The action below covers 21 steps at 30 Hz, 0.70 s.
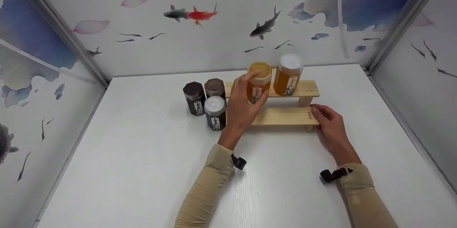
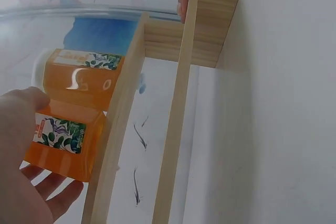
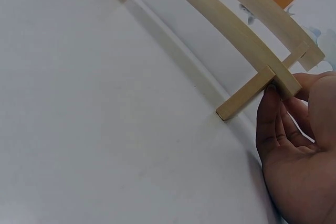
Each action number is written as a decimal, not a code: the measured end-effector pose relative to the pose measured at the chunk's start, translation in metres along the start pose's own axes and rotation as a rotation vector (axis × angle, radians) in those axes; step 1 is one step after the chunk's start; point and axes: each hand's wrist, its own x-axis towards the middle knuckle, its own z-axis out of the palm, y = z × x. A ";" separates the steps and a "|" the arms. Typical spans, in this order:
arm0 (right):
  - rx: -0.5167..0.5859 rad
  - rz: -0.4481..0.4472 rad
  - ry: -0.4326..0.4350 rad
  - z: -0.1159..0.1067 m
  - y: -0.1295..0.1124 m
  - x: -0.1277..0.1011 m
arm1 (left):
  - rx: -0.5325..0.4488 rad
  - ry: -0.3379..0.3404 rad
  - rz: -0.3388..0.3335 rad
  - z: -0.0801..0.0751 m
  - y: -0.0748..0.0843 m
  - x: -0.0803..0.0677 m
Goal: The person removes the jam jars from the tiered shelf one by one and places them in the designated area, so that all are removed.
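Note:
My left hand [image 1: 241, 108] grips an amber honey jar with a yellow lid [image 1: 259, 81], thumb on one side and fingers on the other. Its base is at the upper board of a two-step wooden rack [image 1: 282, 116]; whether it bears full weight there I cannot tell. Right beside it, a second amber jar with a white lid [image 1: 287, 74] stands upright on that board. In the left wrist view both jars, the held one [image 2: 65, 142] and its neighbour [image 2: 84, 80], lie against the board. My right hand [image 1: 332, 128] pinches the right end of the lower board [image 3: 278, 80].
Left of the rack stand three dark jars close together: a dark-lidded one [image 1: 194, 99], a brown-lidded one [image 1: 215, 87] and a white-lidded one [image 1: 215, 114]. They stand on a white table [image 1: 142, 156], with printed fish panels [image 1: 221, 42] behind and at both sides.

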 end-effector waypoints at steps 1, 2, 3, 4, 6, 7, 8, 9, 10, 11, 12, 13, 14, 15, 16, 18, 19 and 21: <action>-0.010 -0.001 0.002 0.000 0.000 0.000 | -0.003 0.007 0.008 -0.003 -0.001 -0.002; -0.007 0.001 0.004 -0.001 0.000 0.000 | -0.002 0.013 0.015 -0.006 -0.001 -0.003; -0.004 0.001 0.005 -0.001 0.000 0.000 | -0.004 0.023 0.024 -0.009 -0.002 -0.005; 0.002 0.002 0.005 -0.001 0.000 0.000 | -0.006 0.034 0.034 -0.012 -0.004 -0.006; 0.024 0.003 0.000 -0.001 0.000 0.000 | -0.019 0.055 0.048 -0.019 -0.008 -0.007; 0.032 0.003 0.000 -0.001 -0.001 0.000 | -0.023 0.065 0.053 -0.023 -0.011 -0.007; 0.042 0.005 -0.001 -0.001 -0.001 0.000 | -0.026 0.080 0.054 -0.027 -0.013 -0.008; 0.038 0.006 -0.002 0.000 -0.001 0.000 | -0.034 0.096 0.053 -0.031 -0.016 -0.008; 0.033 0.005 -0.002 0.000 -0.001 0.000 | -0.041 0.108 0.052 -0.036 -0.019 -0.008; 0.037 0.002 -0.004 0.000 -0.001 0.000 | -0.052 0.124 0.056 -0.040 -0.022 -0.008; 0.041 0.000 -0.005 0.001 0.000 0.000 | -0.062 0.140 0.058 -0.045 -0.024 -0.008; 0.044 -0.001 -0.005 0.001 0.000 0.001 | -0.070 0.155 0.061 -0.050 -0.026 -0.008; 0.049 -0.002 -0.006 0.001 0.000 0.001 | -0.081 0.171 0.064 -0.054 -0.028 -0.007; 0.051 -0.005 -0.006 0.002 0.000 0.001 | -0.093 0.184 0.071 -0.059 -0.029 -0.007; 0.060 -0.006 -0.008 0.002 0.000 0.002 | -0.101 0.196 0.076 -0.064 -0.031 -0.006; 0.057 -0.003 -0.004 0.001 0.001 0.003 | -0.110 0.219 0.079 -0.073 -0.033 -0.005; 0.049 -0.001 -0.001 0.001 0.001 0.003 | -0.113 0.228 0.078 -0.078 -0.035 -0.004; 0.040 0.003 0.002 0.001 0.000 0.003 | -0.119 0.238 0.075 -0.087 -0.038 -0.005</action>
